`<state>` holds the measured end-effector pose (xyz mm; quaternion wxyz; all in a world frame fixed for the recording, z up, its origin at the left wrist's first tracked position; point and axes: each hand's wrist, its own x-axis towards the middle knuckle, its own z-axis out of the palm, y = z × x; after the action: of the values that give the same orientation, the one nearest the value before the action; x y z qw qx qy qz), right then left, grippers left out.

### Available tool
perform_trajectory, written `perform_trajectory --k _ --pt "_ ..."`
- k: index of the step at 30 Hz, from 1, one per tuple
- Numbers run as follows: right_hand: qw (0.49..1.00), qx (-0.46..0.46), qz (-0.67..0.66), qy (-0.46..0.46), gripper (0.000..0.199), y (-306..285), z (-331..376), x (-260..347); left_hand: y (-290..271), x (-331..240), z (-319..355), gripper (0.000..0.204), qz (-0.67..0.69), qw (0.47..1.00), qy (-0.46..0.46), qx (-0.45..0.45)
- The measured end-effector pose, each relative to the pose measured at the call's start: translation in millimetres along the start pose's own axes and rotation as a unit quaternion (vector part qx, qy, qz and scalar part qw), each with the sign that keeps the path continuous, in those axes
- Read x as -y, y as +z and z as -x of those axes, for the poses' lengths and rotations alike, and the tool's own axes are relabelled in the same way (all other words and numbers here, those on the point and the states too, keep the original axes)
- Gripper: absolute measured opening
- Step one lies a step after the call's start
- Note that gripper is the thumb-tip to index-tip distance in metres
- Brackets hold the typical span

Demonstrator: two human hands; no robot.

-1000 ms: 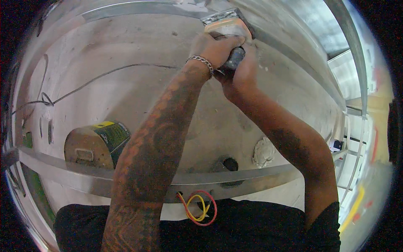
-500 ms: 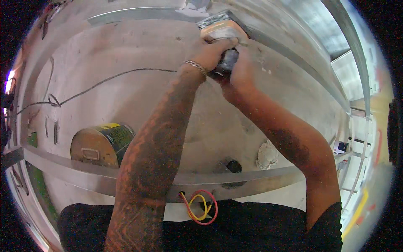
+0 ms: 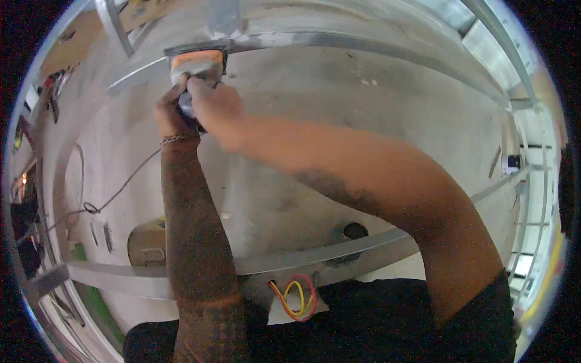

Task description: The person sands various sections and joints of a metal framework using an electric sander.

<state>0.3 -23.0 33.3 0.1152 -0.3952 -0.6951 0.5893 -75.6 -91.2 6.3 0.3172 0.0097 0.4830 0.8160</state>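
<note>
Over scuffed grey surface (image 3: 290,85), hands (image 3: 219,107) grip an orange-and-grey, dark-plated tool (image 3: 197,59).

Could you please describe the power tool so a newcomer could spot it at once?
Start at the long grey metal bar curving across the upper view and follow it left of centre. There the left hand and right hand grip the power tool. Its orange-banded head sets it apart from the grey bar and surface beside it.
</note>
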Motion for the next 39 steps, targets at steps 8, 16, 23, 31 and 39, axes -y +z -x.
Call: perform_trajectory --k 8,16,23,31,39 --pt "0.992 -0.097 -0.071 -0.031 0.076 -48 10 -20 43 26 11 0.026 -0.073 0.995 0.039 0.058" --pt "0.927 0.084 -0.365 0.014 0.044 -142 21 -41 117 65 22 0.043 -0.113 0.987 -0.058 0.103" --pt "0.917 0.024 -0.397 0.004 0.044 -183 24 -51 161 85 33 0.045 -0.342 0.934 0.020 0.098" --pt "0.933 0.006 -0.356 -0.050 0.039 -190 2 -87 162 94 25 0.052 -0.471 0.861 0.117 0.152" --pt "0.940 -0.006 -0.322 -0.113 0.037 -182 -10 -96 159 77 37 0.053 -0.442 0.880 0.100 0.140"
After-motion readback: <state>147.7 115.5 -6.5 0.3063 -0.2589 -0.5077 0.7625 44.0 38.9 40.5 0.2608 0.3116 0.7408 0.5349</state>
